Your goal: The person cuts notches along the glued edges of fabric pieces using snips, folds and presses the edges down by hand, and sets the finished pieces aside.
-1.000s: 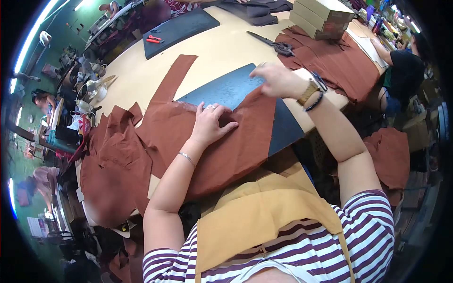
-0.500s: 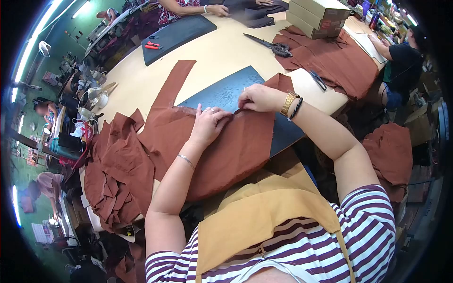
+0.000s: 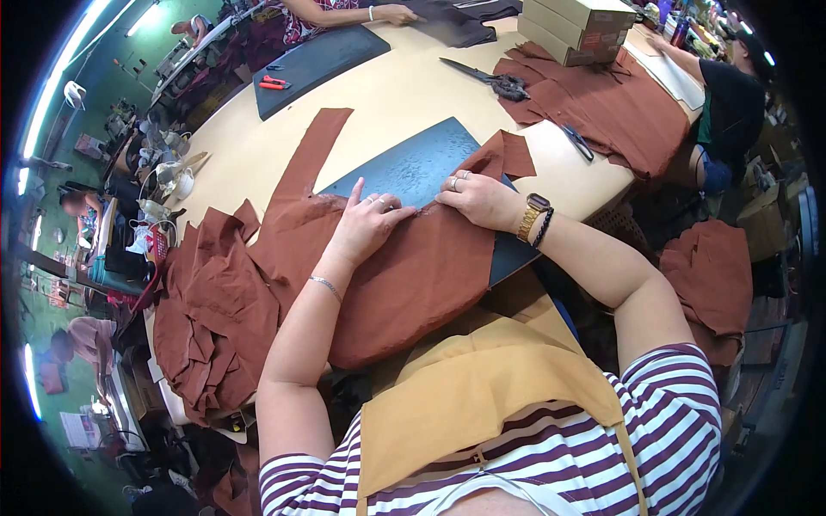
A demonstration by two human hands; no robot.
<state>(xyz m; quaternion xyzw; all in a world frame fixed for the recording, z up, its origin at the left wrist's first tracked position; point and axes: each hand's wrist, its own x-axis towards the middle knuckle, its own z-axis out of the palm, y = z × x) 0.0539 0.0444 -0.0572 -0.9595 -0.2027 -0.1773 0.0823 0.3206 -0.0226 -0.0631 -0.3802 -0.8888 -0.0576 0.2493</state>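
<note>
A rust-brown cloth piece (image 3: pixel 413 284) with a long strip at its upper left lies over a dark blue board (image 3: pixel 409 159) and hangs past the table's near edge. Along its curved upper edge my left hand (image 3: pixel 366 224) presses thumb and fingertips to the fabric, the index finger raised. My right hand (image 3: pixel 482 199), with a watch at the wrist, pinches the same edge close by. The two hands' fingertips almost meet there. Right of them, part of the cloth is folded up over the board.
Crumpled brown cloth (image 3: pixel 219 301) heaps at left. Large scissors (image 3: pixel 486 79), smaller scissors (image 3: pixel 578 143) and stacked brown cloth (image 3: pixel 602 112) with a cardboard box (image 3: pixel 572 30) lie to the right. A second board (image 3: pixel 318 69) holds a red-handled tool (image 3: pixel 274 82). Co-workers stand across the table and at right.
My right hand has rolled so the watch face shows, and its fingers have closed in on the cloth edge. The cloth at right is folded up more. My left hand's index finger is lifted.
</note>
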